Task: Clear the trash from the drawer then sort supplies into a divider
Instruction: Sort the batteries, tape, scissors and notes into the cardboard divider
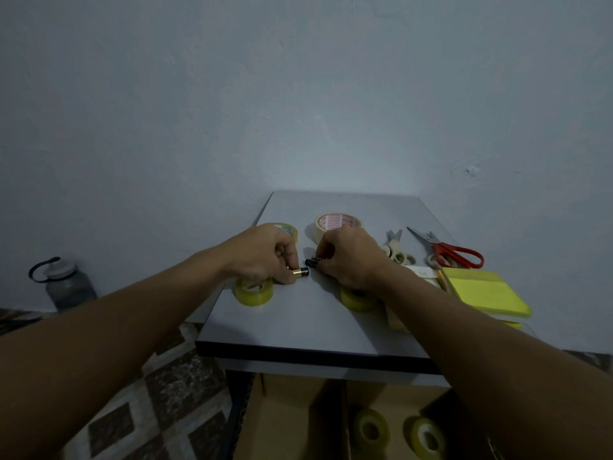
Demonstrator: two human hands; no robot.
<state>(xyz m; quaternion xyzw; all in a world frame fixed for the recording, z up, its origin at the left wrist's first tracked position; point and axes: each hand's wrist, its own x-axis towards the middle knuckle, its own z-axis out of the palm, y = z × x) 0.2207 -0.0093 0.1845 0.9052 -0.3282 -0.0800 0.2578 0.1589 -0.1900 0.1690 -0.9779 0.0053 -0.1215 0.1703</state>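
Note:
Both hands work over the grey table top (298, 323). My left hand (262, 257) pinches a gold-and-black battery (301, 272) lying just above the surface. My right hand (351, 257) pinches a second dark battery (313, 261) close beside the first. Yellow tape rolls lie under each wrist, one on the left (253, 292) and one on the right (358, 300). Below the table, a cardboard divider box (292, 416) holds two yellow tape rolls, a left roll (370, 428) and a right roll (426, 438).
A wide cream tape roll (336, 224) and another yellowish roll (285, 229) sit behind my hands. Small pale scissors (396, 252), red-handled scissors (454, 252) and yellow sticky notes (487, 293) lie on the right. A grey water bottle (66, 283) stands on the patterned floor at left.

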